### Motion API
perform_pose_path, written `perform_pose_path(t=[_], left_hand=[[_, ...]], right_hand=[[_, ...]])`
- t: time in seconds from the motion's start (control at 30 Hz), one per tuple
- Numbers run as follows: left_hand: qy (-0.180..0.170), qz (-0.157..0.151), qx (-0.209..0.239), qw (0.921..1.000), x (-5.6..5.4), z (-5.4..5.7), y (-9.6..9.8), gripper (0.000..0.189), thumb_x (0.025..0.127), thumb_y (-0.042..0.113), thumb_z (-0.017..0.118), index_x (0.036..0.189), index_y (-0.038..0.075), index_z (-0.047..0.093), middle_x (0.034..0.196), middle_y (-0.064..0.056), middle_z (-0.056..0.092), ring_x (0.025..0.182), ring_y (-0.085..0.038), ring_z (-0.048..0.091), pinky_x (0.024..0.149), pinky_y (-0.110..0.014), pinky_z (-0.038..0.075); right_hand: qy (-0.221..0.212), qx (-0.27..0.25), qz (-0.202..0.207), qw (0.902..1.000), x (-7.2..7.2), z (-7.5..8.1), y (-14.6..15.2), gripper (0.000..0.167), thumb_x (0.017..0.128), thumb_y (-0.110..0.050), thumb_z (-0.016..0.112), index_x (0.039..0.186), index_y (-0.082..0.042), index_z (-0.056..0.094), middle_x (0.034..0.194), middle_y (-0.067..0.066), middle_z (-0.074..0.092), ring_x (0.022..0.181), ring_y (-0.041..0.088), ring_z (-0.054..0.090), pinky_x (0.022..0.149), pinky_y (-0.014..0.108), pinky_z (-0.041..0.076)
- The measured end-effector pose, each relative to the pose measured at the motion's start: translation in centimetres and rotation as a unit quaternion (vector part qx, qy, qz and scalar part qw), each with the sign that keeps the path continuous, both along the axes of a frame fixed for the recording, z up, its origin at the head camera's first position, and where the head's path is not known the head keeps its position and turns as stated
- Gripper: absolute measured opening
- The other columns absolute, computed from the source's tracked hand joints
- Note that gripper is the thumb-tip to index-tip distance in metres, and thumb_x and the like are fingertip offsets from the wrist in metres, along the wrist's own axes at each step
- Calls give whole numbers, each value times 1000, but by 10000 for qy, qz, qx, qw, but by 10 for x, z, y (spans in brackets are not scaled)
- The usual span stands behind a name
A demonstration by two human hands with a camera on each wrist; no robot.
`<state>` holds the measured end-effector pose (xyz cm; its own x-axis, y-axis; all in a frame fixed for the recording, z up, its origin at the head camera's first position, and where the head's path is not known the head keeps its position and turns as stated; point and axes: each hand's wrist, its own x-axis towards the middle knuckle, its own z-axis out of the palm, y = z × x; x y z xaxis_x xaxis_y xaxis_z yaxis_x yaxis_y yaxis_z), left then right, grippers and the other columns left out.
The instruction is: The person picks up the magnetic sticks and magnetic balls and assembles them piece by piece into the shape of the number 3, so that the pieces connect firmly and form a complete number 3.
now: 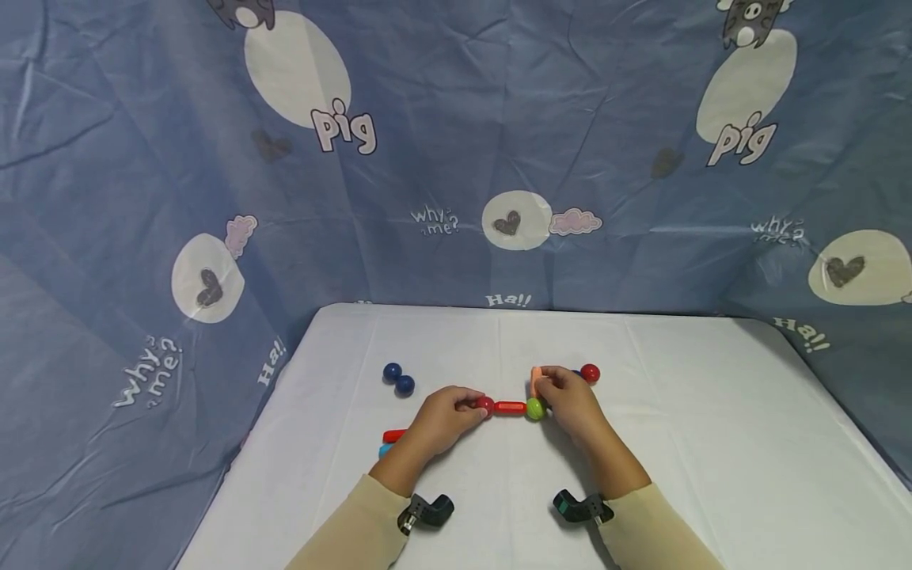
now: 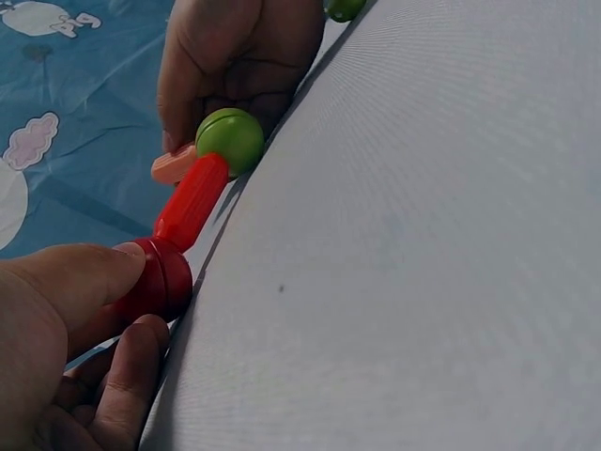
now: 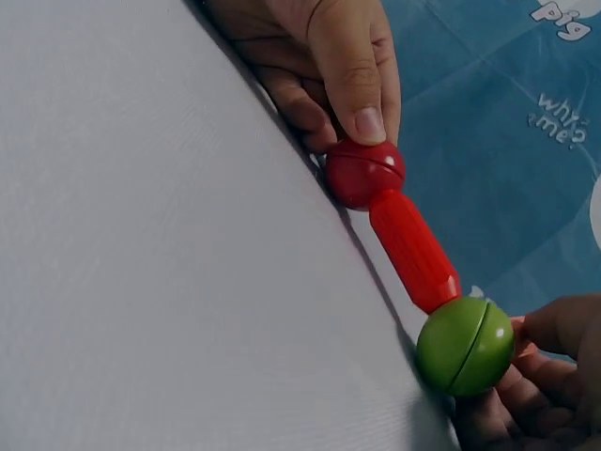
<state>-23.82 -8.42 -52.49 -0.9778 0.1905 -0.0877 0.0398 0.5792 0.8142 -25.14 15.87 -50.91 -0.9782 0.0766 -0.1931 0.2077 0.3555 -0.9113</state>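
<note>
My left hand (image 1: 445, 416) pinches a glossy red ball (image 1: 486, 405) between thumb and fingers, low over the white table. From that ball a short red rod (image 1: 510, 408) runs rightward to a green ball (image 1: 535, 409), the three forming one straight piece. An orange rod (image 1: 536, 380) meets the green ball and points to the table's far side. My right hand (image 1: 570, 400) grips this orange rod; in the right wrist view the fingers (image 3: 563, 324) hide most of it behind the green ball (image 3: 466, 348).
Two dark blue balls (image 1: 398, 379) lie at the back left. Beyond my right hand sits another red ball (image 1: 590, 373), with a blue one mostly covered. A red rod (image 1: 394, 436) and a light blue rod (image 1: 385, 450) are partly hidden by my left forearm. A printed blue cloth (image 1: 427, 269) hangs behind.
</note>
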Motion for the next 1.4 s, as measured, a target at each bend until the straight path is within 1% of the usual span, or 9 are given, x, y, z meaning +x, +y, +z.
perform_pose_path(t=[0.17, 0.3, 0.47, 0.7, 0.83, 0.93, 1.07, 1.23, 1.4], left_hand=[[13, -17, 11, 10000, -1, -1, 0, 30, 93, 31, 81, 120, 19, 78, 109, 2, 70, 95, -14, 62, 88, -34, 55], [7, -25, 45, 10000, -1, -1, 0, 31, 93, 31, 81, 120, 18, 78, 109, 2, 70, 96, -14, 62, 88, -36, 55], [23, -14, 23, 10000, -1, 0, 0, 31, 93, 31, 81, 121, 18, 78, 112, 0, 70, 97, -15, 62, 90, -38, 56], [5, 66, 81, 9999, 0, 0, 0, 30, 92, 30, 81, 120, 19, 78, 109, 2, 71, 95, -14, 62, 88, -37, 56], [-6, 97, 104, 9999, 1, 1, 1, 30, 93, 30, 81, 120, 19, 78, 109, 2, 70, 95, -15, 62, 88, -38, 56], [-19, 91, 99, 9999, 2, 2, 1, 30, 93, 30, 81, 120, 19, 78, 109, 2, 70, 95, -15, 62, 88, -38, 56], [-44, 103, 73, 9999, 2, 3, 1, 30, 93, 30, 81, 120, 19, 78, 110, 1, 70, 96, -16, 61, 88, -39, 56], [-54, 122, 40, 9999, 2, 3, 1, 30, 93, 30, 81, 121, 19, 78, 112, 1, 70, 97, -16, 61, 90, -39, 57], [-67, 121, 46, 9999, 2, 3, 2, 30, 93, 30, 81, 121, 20, 78, 112, 1, 70, 97, -16, 61, 90, -39, 57]], right_hand=[[-10, -4, 1, 10000, 0, -4, 2, 40, 105, -26, 60, 141, -9, 62, 128, 12, 66, 110, 25, 63, 95, 34, 56], [-22, 15, 17, 10000, 1, -5, 3, 40, 105, -27, 60, 140, -10, 63, 127, 12, 66, 110, 24, 63, 94, 33, 56], [-34, 4, 3, 10000, 2, -4, 4, 39, 105, -26, 60, 140, -9, 63, 128, 11, 66, 109, 23, 64, 94, 34, 56], [39, 36, 9, 10000, 7, 0, 2, 39, 104, -24, 61, 139, -6, 64, 126, 13, 67, 108, 24, 65, 92, 33, 56], [41, 253, -17, 9997, 8, 1, 3, 39, 104, -25, 60, 139, -8, 64, 126, 12, 67, 109, 24, 65, 94, 35, 55], [140, 502, -13, 9986, 9, 2, 5, 40, 104, -27, 61, 139, -8, 64, 126, 12, 68, 112, 25, 64, 96, 39, 54], [269, 681, 32, 9973, 11, 5, 8, 41, 104, -28, 62, 139, -8, 64, 125, 11, 69, 115, 26, 63, 100, 45, 53], [386, 825, 184, 9957, 14, 12, 14, 40, 104, -29, 60, 138, -9, 65, 123, 10, 69, 114, 27, 62, 100, 46, 52], [683, 1028, 319, 9918, 15, 15, 23, 36, 105, -27, 58, 135, -9, 66, 123, 9, 71, 119, 29, 64, 104, 50, 50]])
